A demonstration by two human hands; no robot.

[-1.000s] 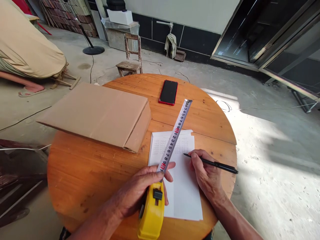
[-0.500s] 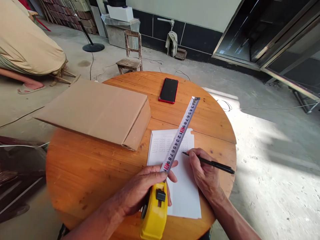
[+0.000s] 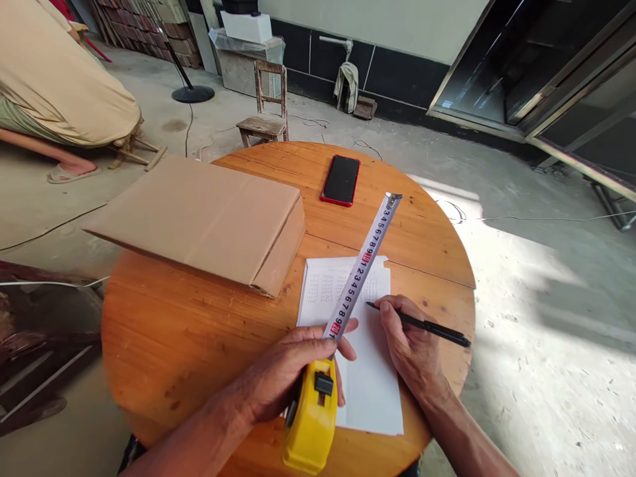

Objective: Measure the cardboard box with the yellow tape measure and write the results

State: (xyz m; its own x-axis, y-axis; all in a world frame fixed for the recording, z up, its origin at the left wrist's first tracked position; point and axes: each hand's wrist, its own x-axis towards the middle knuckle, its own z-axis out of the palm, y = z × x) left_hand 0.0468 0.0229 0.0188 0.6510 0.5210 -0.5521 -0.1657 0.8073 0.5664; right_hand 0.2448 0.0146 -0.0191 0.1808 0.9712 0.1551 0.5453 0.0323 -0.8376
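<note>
My left hand (image 3: 293, 364) is closed around a yellow tape measure (image 3: 313, 424), its thumb on the blade near the 20 mark. The pulled-out blade (image 3: 358, 268) slants up and away over a sheet of paper (image 3: 370, 391), ending in a metal hook. Between the thumb and fingers of my right hand (image 3: 410, 338) is a black pen (image 3: 432, 328), its tip pointing left just beside the handwritten lines. Whether the tip touches the paper I cannot tell. Rows of small writing fill the sheet's upper part, partly covered by the blade.
On the round wooden table (image 3: 199, 351), a cardboard box (image 3: 213, 225) overhangs the left edge. A phone in a red case (image 3: 340, 180) lies beyond the paper. Behind stand a small wooden chair (image 3: 265, 122) and a black round base (image 3: 193, 94). At left sits another person (image 3: 64, 79).
The whole view has shifted slightly, so everything sits a little farther right. Both hands keep their hold on the tape measure and pen, with no clear movement over the paper.
</note>
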